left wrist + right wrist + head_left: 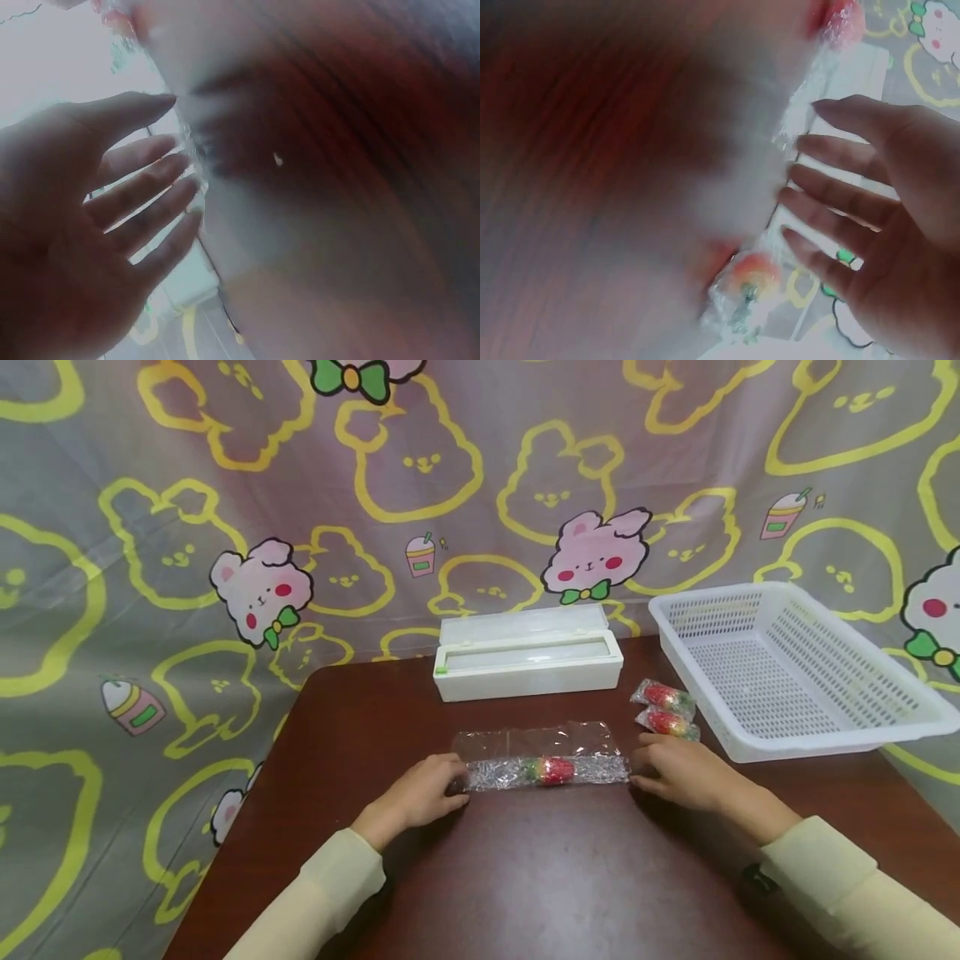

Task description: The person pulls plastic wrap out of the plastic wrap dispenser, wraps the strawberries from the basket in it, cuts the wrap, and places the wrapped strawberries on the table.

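Note:
On the brown table, a red strawberry (pixel 557 770) with a green top lies rolled in the near edge of a sheet of clear plastic wrap (pixel 536 742). The rest of the sheet lies flat behind it. My left hand (pixel 423 789) is at the left end of the wrap, fingertips right at its edge; the left wrist view shows the fingers (pixel 154 184) spread and nearly straight. At the opposite end is my right hand (pixel 678 768), thumb apart from the relaxed fingers (pixel 840 191). Just behind it lie two wrapped strawberries (pixel 666 696), partly overlapped by the hand.
A long white wrap dispenser box (pixel 528 681) with its lid raised stands at the back of the table. To the right is a white perforated plastic basket (pixel 847 743). A patterned curtain (pixel 480 485) hangs behind the table.

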Demonstrator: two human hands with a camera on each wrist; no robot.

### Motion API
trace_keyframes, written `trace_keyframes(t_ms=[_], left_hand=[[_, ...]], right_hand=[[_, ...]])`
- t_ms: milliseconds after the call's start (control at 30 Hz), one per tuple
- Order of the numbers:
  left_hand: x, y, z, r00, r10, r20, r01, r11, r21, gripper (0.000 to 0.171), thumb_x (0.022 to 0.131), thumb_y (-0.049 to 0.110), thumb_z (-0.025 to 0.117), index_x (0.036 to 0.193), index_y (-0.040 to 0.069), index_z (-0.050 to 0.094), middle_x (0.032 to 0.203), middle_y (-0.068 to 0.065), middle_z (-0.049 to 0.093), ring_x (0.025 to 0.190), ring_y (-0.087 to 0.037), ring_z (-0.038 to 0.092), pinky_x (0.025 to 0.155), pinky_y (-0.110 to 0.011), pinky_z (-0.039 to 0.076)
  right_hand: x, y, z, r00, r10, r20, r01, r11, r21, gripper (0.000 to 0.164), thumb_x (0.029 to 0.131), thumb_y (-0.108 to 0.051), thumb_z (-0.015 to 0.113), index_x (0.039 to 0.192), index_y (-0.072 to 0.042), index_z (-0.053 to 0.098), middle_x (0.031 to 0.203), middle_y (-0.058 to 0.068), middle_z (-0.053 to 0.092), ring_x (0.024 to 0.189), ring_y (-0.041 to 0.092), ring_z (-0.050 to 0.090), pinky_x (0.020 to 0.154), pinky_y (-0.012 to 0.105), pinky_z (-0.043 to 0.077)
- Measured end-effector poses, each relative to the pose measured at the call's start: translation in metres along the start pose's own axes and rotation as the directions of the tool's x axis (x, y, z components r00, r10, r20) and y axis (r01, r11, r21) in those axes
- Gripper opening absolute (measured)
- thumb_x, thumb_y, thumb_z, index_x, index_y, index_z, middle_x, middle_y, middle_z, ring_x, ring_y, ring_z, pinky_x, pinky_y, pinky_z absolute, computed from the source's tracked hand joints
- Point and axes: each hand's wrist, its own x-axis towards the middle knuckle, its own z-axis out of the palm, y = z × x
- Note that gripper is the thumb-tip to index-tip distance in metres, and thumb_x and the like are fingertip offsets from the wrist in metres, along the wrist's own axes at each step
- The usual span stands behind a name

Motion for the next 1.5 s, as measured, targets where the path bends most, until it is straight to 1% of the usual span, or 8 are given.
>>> trace_keyframes(t_ms=[200,400,567,767,1000,1300,1400,1500], left_hand=[[0.013,0.010,0.005,0.998,0.052,-0.025,-0.048,0.992,0.116,0.025,0.089,0.020,0.080,0.109,0.008,0.071,0.103,-0.002,0.062,0.093,-0.018,0.061,0.080,-0.037,0.055],[0.022,0.010,0.012,0.991,0.118,-0.057,-0.108,0.981,0.159,0.022,0.078,-0.005,0.070,0.096,0.007,0.073,0.095,-0.005,0.065,0.087,-0.023,0.066,0.074,-0.039,0.057],[0.019,0.001,0.014,0.983,0.119,-0.138,-0.097,0.984,0.152,0.019,0.078,-0.010,0.068,0.087,0.006,0.072,0.090,-0.005,0.065,0.083,-0.023,0.067,0.073,-0.039,0.058],[0.006,-0.011,0.012,0.979,0.024,-0.202,-0.036,0.998,-0.053,0.010,0.090,-0.005,0.070,0.090,0.004,0.074,0.089,-0.005,0.072,0.084,-0.019,0.070,0.078,-0.037,0.058],[-0.005,-0.014,0.003,0.977,-0.089,-0.193,0.039,0.967,-0.250,0.013,0.095,-0.002,0.067,0.105,0.003,0.075,0.098,-0.007,0.076,0.092,-0.018,0.071,0.083,-0.039,0.058],[0.014,-0.020,-0.002,0.973,-0.177,-0.151,0.132,0.953,-0.272,0.016,0.098,-0.003,0.061,0.110,-0.001,0.072,0.102,-0.013,0.074,0.093,-0.022,0.068,0.086,-0.043,0.056],[0.023,-0.023,0.000,0.968,-0.210,-0.140,0.170,0.952,-0.255,0.017,0.098,-0.003,0.061,0.111,-0.002,0.071,0.107,-0.014,0.074,0.099,-0.025,0.069,0.087,-0.043,0.056],[0.030,-0.025,0.001,0.963,-0.244,-0.115,0.213,0.950,-0.229,0.020,0.097,-0.001,0.062,0.115,-0.002,0.069,0.102,-0.012,0.073,0.089,-0.021,0.068,0.079,-0.040,0.057]], right_hand=[[0.011,-0.010,0.013,0.996,-0.089,-0.016,0.088,0.994,-0.071,0.024,0.077,-0.022,0.088,0.091,-0.013,0.070,0.087,-0.003,0.056,0.075,0.014,0.056,0.065,0.038,0.051],[0.019,-0.011,0.022,0.994,-0.108,-0.031,0.103,0.984,-0.147,0.013,0.076,-0.004,0.078,0.076,-0.015,0.070,0.078,-0.003,0.057,0.071,0.022,0.060,0.062,0.041,0.050],[0.023,-0.006,0.023,0.995,-0.097,-0.029,0.091,0.984,-0.153,0.014,0.075,0.000,0.076,0.077,-0.013,0.072,0.079,-0.003,0.061,0.072,0.022,0.062,0.061,0.040,0.052],[0.016,0.001,0.020,0.997,-0.066,-0.026,0.067,0.998,0.004,0.014,0.079,0.001,0.077,0.084,-0.012,0.074,0.092,0.000,0.066,0.082,0.018,0.062,0.069,0.037,0.055],[0.009,0.004,0.007,0.998,0.065,-0.004,-0.062,0.972,0.227,0.010,0.086,-0.003,0.076,0.095,-0.008,0.076,0.090,-0.003,0.073,0.084,0.014,0.067,0.076,0.040,0.057],[0.031,0.013,0.008,0.970,0.241,0.035,-0.235,0.888,0.396,0.007,0.094,-0.003,0.068,0.094,-0.001,0.074,0.080,-0.001,0.070,0.073,0.011,0.059,0.069,0.035,0.051],[0.040,0.017,0.014,0.957,0.289,0.028,-0.278,0.885,0.374,0.007,0.092,-0.003,0.067,0.092,-0.001,0.074,0.081,0.002,0.070,0.076,0.016,0.061,0.071,0.039,0.052],[0.047,0.019,0.019,0.950,0.313,0.019,-0.300,0.891,0.339,0.008,0.089,-0.003,0.066,0.092,0.001,0.073,0.081,0.005,0.070,0.075,0.019,0.062,0.069,0.041,0.052]])
